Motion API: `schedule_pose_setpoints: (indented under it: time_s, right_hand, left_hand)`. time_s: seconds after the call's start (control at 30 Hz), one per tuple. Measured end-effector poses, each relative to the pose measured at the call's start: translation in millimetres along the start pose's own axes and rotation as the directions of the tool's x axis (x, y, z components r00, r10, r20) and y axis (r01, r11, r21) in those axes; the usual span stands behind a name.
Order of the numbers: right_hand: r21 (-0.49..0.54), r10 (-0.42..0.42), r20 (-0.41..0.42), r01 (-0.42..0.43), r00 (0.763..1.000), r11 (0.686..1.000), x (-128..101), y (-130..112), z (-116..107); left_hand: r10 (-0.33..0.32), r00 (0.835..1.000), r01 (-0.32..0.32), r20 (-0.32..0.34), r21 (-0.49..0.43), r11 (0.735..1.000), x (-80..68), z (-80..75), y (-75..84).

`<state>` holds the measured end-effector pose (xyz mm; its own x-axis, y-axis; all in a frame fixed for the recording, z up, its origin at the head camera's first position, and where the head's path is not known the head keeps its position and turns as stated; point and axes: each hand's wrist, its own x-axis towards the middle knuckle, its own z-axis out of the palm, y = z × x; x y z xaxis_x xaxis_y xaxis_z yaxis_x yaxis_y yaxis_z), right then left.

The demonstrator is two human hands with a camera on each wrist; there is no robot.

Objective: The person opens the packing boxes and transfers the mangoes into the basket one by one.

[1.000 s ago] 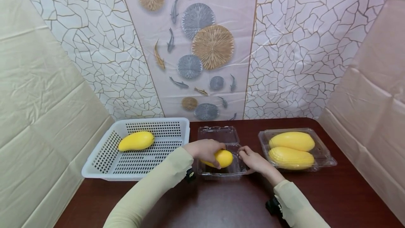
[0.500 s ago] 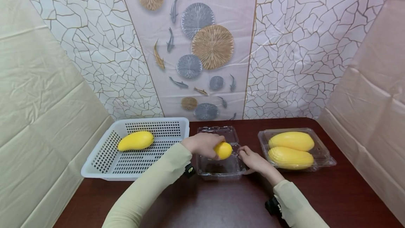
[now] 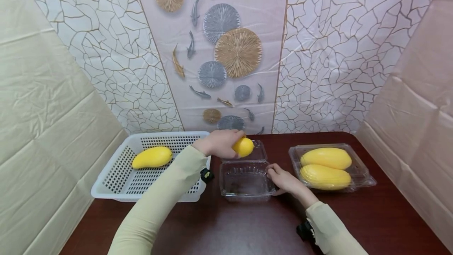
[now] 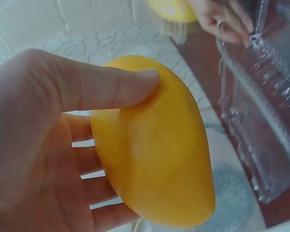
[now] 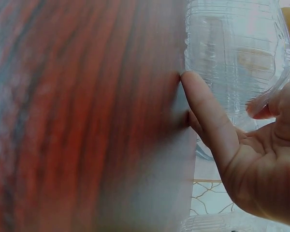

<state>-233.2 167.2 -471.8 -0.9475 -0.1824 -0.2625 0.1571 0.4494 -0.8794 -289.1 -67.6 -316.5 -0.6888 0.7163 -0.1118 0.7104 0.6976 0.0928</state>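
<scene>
lifted since a second ago, the mango (image 3: pixel 243 147) now sits above the open clamshell box (image 3: pixel 245 180), wrapped by the left hand (image 3: pixel 219 143), while the right hand (image 3: pixel 283 179) pinches the box's right rim; it looks smooth, firm and moderately heavy, best cupped around its middle.

Pale green long sleeves (image 3: pixel 159 204), black wrist-worn cameras (image 3: pixel 306 231), bare hands
</scene>
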Motion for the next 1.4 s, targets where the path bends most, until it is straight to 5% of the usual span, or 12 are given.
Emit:
schedule_pose_setpoints:
  time_s: [0.27, 0.63, 1.03, 1.4]
  right_hand:
    - [-0.005, -0.024, 0.024, 0.024, 0.999, 1.0, -2, 0, -2]
    - [-0.002, -0.018, 0.024, 0.018, 1.0, 1.0, -3, -1, 0]
    - [-0.008, -0.021, 0.018, 0.021, 1.0, 1.0, 0, 0, 0]
    - [-0.018, -0.018, 0.022, 0.019, 1.0, 1.0, -3, 0, -2]
  left_hand:
    - [-0.059, 0.998, 0.059, -0.031, -0.001, 0.998, -14.9, -17.9, -22.5]
    - [-0.142, 0.989, 0.14, -0.03, -0.059, 0.988, -44.2, -14.5, -71.5]
    - [-0.266, 0.963, 0.268, 0.035, -0.127, 0.955, -63.3, 12.4, -118.4]
    - [-0.325, 0.942, 0.334, 0.08, -0.162, 0.928, -58.7, 41.1, -139.7]
